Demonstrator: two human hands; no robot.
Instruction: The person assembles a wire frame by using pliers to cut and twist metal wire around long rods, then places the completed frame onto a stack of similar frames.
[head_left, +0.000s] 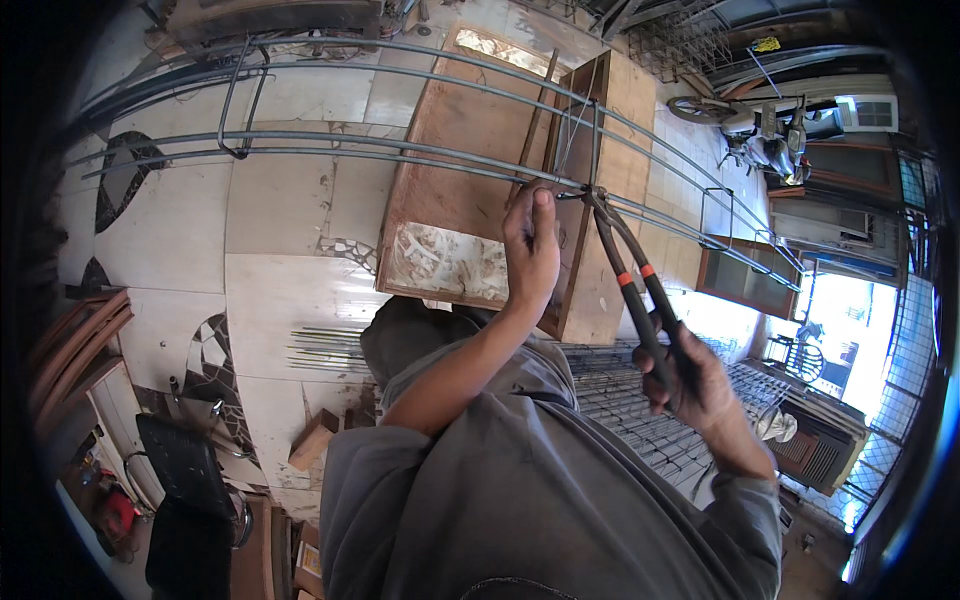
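A long cage of steel reinforcing bars (337, 140) stretches across the view, with rectangular steel stirrups (225, 109) around its bars. My right hand (694, 375) grips the long dark handles of a pair of end-cutting nippers (622, 255), which carry orange bands. The nippers' jaws meet the lower bars at a stirrup (595, 142) near the middle of the cage. Just left of those jaws, my left hand (534, 232) is curled against the lower bars. A short dark wire-like piece shows between it and the jaws; the fingers hide what they grip.
Beneath the cage stands a wooden box-like stand (465, 150). Steel mesh (637, 397) lies to my right, below the stand. Thin rods (326, 349) and a wooden block (313, 439) rest on the tiled floor. A black chair (187, 480) is at lower left, a motorcycle (761, 135) at upper right.
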